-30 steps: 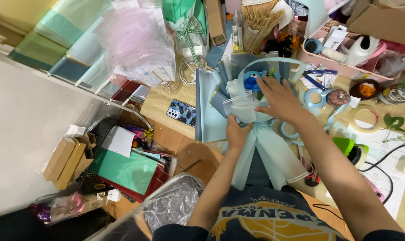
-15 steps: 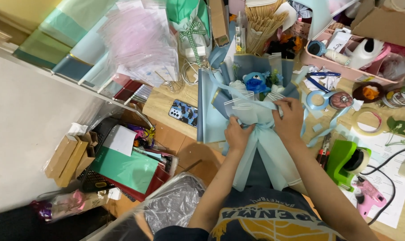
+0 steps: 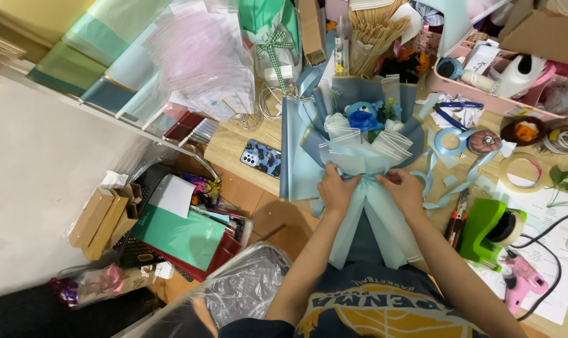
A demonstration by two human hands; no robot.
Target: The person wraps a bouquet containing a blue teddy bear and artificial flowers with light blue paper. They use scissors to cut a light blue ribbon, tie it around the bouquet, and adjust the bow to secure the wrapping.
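A bouquet [image 3: 359, 134] wrapped in light blue paper lies on the wooden table [image 3: 227, 150], with a small blue bear and white flowers at its top. My left hand [image 3: 335, 189] and my right hand [image 3: 402, 189] both pinch the wrap at its narrow waist, where pale blue ribbon [image 3: 364, 216] gathers and its tails fan down toward me. The two hands sit close together, fingers closed on the ribbon and paper.
A phone [image 3: 263, 159] lies left of the bouquet. Right of it are ribbon spools [image 3: 448, 141], a tape ring [image 3: 521, 173], a green tape dispenser [image 3: 489, 231], a pink glue gun [image 3: 521, 283] and a pink tray [image 3: 497, 100]. Paper rolls [image 3: 108, 69] and a basket [image 3: 171, 231] stand at left.
My right hand has come down from the top of the bouquet to its waist, beside my left hand. The wrap now stands gathered and tighter at the middle.
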